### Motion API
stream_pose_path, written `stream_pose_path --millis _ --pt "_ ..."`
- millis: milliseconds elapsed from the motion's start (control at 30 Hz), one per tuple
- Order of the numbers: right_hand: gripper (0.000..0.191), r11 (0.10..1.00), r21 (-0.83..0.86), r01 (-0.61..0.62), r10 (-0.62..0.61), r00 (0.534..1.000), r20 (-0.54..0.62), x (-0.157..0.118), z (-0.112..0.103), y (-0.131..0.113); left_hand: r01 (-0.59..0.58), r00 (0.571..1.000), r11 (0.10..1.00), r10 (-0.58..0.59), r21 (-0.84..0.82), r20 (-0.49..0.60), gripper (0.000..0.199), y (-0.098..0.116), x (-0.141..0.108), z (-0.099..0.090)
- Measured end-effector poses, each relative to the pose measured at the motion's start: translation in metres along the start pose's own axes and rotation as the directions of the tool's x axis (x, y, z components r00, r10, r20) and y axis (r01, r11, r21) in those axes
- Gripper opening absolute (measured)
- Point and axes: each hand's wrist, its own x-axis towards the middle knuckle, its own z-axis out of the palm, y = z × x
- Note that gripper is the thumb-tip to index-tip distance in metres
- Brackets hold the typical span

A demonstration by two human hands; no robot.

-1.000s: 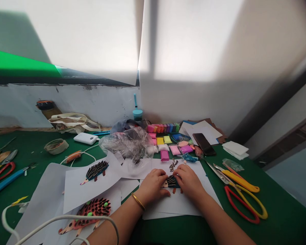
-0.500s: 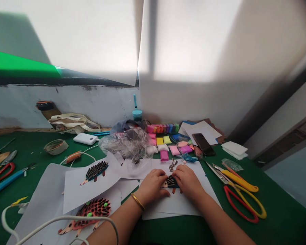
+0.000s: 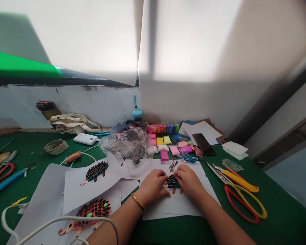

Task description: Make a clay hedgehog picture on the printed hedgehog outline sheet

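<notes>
A small hedgehog figure (image 3: 172, 182), dark teal with striped seeds on its back and brown feet, lies on white paper (image 3: 165, 206). My left hand (image 3: 154, 185) rests at its head side, thumb and fingers apart around the pale face, holding nothing. On the other side, my right hand (image 3: 188, 178) has its fingertips pressed together at the figure's back edge; whatever they pinch is too small to make out. Several loose sunflower seeds (image 3: 172, 165) lie on the paper just beyond the figure.
Two more hedgehog pictures (image 3: 95, 172) lie at left near a white cable (image 3: 66, 217). Colourful clay packets (image 3: 164, 156) and a plastic bag (image 3: 129, 143) are behind the paper. Scissors (image 3: 241, 200) and a phone (image 3: 203, 144) lie at right.
My right hand has shifted very slightly to the right, showing a bit more of the figure's back. My left hand stays in place.
</notes>
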Motion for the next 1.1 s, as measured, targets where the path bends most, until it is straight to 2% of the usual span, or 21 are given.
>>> stream_pose_path --millis 267,400,500,633,833,1000,1100 --pt "0.031 0.997 0.068 -0.041 0.041 0.999 0.002 0.006 -0.008 0.012 0.013 1.000 1.000 -0.013 -0.013 0.014 0.061 0.000 0.001 -0.001" --pt "0.043 0.999 -0.011 -0.030 0.030 0.999 0.039 0.010 -0.006 0.016 0.010 1.000 1.000 -0.010 -0.012 0.012 0.061 -0.001 0.000 -0.001" --pt "0.048 0.990 -0.115 -0.083 0.089 0.995 0.048 0.010 -0.007 0.021 0.001 1.000 1.000 -0.001 0.002 0.016 0.061 0.000 0.000 -0.002" --pt "0.036 0.958 -0.221 -0.181 0.187 0.982 0.005 0.007 -0.014 0.032 -0.004 1.000 1.000 0.004 0.008 0.025 0.060 0.001 0.001 -0.004" --pt "0.011 0.935 -0.301 -0.188 0.194 0.981 -0.011 0.008 -0.015 0.039 0.003 1.000 1.000 -0.003 -0.002 0.019 0.058 0.000 0.001 -0.002" --pt "0.014 0.906 -0.357 -0.226 0.203 0.974 -0.102 0.010 -0.016 0.035 0.000 1.000 1.000 0.000 -0.012 0.018 0.059 -0.001 0.000 -0.001" --pt "0.021 0.935 -0.239 -0.263 0.236 0.962 -0.137 0.008 -0.018 0.031 0.004 1.000 1.000 -0.004 -0.022 0.018 0.059 -0.001 0.000 -0.001"
